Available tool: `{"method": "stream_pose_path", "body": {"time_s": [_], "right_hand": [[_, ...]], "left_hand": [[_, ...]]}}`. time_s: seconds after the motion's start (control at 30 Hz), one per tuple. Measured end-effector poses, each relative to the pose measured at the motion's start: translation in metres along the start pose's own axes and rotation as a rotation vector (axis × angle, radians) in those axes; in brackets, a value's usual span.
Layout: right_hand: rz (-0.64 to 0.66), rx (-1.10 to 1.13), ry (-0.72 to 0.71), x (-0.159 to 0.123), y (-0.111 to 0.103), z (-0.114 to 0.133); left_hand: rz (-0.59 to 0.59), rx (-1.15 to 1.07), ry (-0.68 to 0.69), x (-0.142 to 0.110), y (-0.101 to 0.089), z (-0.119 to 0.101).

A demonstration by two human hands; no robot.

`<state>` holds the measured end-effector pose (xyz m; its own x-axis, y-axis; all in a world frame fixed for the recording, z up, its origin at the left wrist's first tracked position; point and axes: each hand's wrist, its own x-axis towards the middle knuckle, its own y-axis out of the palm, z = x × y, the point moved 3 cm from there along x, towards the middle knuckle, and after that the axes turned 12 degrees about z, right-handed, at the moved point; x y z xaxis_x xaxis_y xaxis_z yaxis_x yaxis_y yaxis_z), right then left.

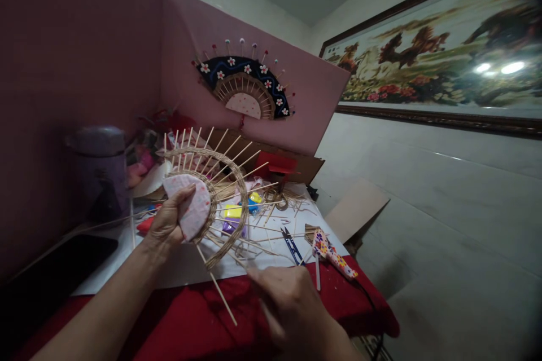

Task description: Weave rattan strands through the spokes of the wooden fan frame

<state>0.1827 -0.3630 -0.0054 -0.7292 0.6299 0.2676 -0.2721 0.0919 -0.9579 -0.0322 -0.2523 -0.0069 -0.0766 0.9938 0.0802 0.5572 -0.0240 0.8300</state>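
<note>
My left hand (167, 220) grips a half-woven fan frame (212, 192) by its pink dotted fabric core, holding it upright above the table. Thin wooden spokes fan out from the core, bound by two arcs of woven cane. My right hand (292, 307) is low in front, over the red cloth (190, 316). Its fingers are curled together around a thin pale strand. A finished fan (245, 87) with a dark flowered band hangs on the pink wall behind.
A white sheet (279, 248) on the table carries loose cane strips, blue-handled snips (292, 245), a flower-patterned tool (332, 254) and bright yellow and purple pieces (232, 217). A grey jar (99, 172) stands left, a dark phone (55, 271) near it. A framed horse picture (436, 56) fills the right wall.
</note>
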Motion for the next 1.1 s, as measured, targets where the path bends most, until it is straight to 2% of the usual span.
{"method": "stream_pose_path", "body": {"time_s": [0.13,0.3,0.63,0.87,1.1], "right_hand": [[0.023,-0.115,-0.022,0.010,0.017,0.015],[-0.013,-0.144,0.006,0.013,0.025,0.012],[-0.158,0.325,0.029,0.014,0.031,-0.002],[-0.205,0.444,0.030,0.024,0.040,-0.006],[-0.300,0.553,0.026,0.028,0.045,-0.011]], "left_hand": [[-0.006,-0.011,-0.026,0.001,-0.001,0.002],[-0.040,-0.035,-0.007,0.005,-0.005,0.001],[-0.116,-0.050,-0.002,0.004,-0.006,0.004],[-0.117,-0.045,-0.039,0.003,-0.005,0.004],[-0.069,-0.036,-0.032,0.004,-0.006,0.004]]}}
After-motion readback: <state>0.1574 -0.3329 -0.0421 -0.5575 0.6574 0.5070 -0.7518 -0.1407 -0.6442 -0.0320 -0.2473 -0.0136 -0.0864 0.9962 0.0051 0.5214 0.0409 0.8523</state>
